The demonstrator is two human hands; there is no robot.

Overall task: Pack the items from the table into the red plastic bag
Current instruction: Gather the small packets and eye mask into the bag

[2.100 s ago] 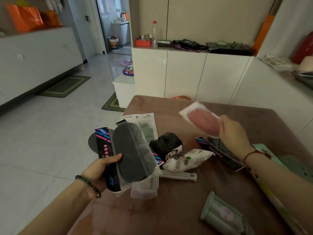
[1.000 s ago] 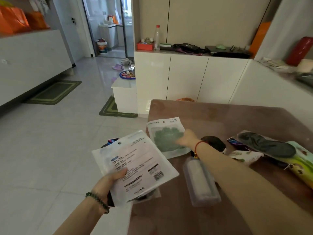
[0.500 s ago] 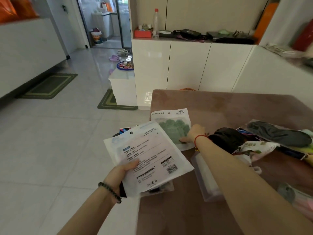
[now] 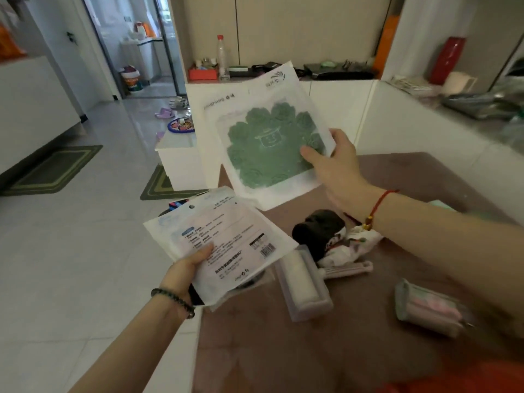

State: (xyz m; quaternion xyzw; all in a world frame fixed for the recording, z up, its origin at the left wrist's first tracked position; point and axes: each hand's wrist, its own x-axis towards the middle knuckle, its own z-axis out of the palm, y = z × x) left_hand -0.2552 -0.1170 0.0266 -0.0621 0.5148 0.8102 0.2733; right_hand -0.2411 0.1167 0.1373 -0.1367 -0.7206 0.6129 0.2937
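Observation:
My right hand [image 4: 333, 163] grips a clear packet holding a green flower-shaped mat [image 4: 266, 148], lifted above the far left part of the brown table [image 4: 326, 355]. My left hand [image 4: 187, 269] holds a stack of packets at the table's left edge, a white packet with printed text and a barcode [image 4: 226, 245] on top. On the table lie a lint roller in a clear case [image 4: 304, 285], a black bundle [image 4: 317, 231], a white printed pouch [image 4: 354, 245] and a grey-green pouch with pink contents [image 4: 428, 310]. A red-orange patch [image 4: 465, 378] shows at the bottom right; whether it is the bag I cannot tell.
White cabinets [image 4: 340, 109] stand behind the table, with a bottle [image 4: 222, 58] and clutter on top. A low white bench [image 4: 178, 154] sits off the table's far left corner. Tiled floor with green mats [image 4: 54, 171] lies to the left.
My right hand has picked the green mat packet up off the table and raised it. My left hand still holds its stack of packets in about the same place.

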